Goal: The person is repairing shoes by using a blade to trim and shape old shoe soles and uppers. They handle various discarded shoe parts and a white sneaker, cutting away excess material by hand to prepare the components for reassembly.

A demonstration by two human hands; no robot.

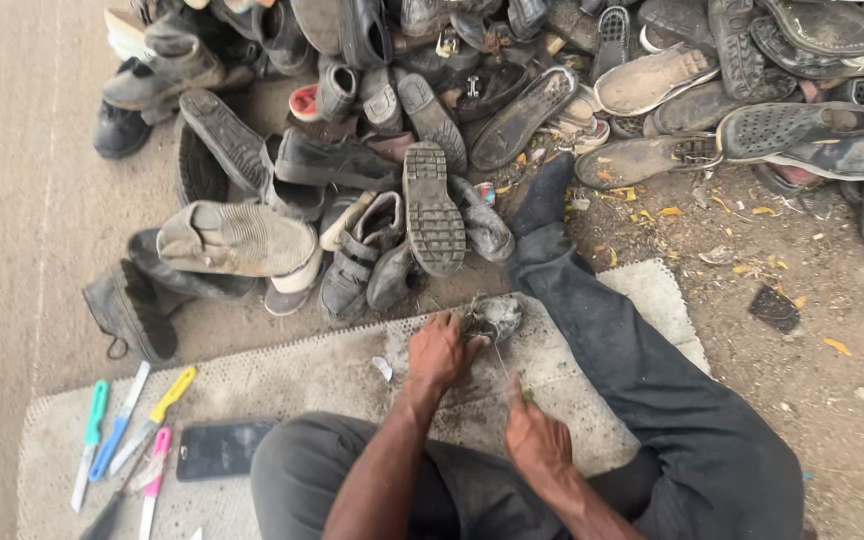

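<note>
I sit on a dusty mat (pixel 302 375) with one leg stretched out. My left hand (pixel 440 350) presses down on a small worn grey shoe (pixel 497 316) lying on the mat. My right hand (pixel 535 436) is closed around a thin tool (pixel 508 372) whose shaft runs up toward the shoe. The tool's tip is hidden where it meets the shoe.
A large heap of old shoes and soles (pixel 432 150) spreads across the far side. Several knives with coloured handles (pixel 127 430) and a dark phone (pixel 222 448) lie on the mat at my left. Dirt with yellow leaves (pixel 712 225) lies to the right.
</note>
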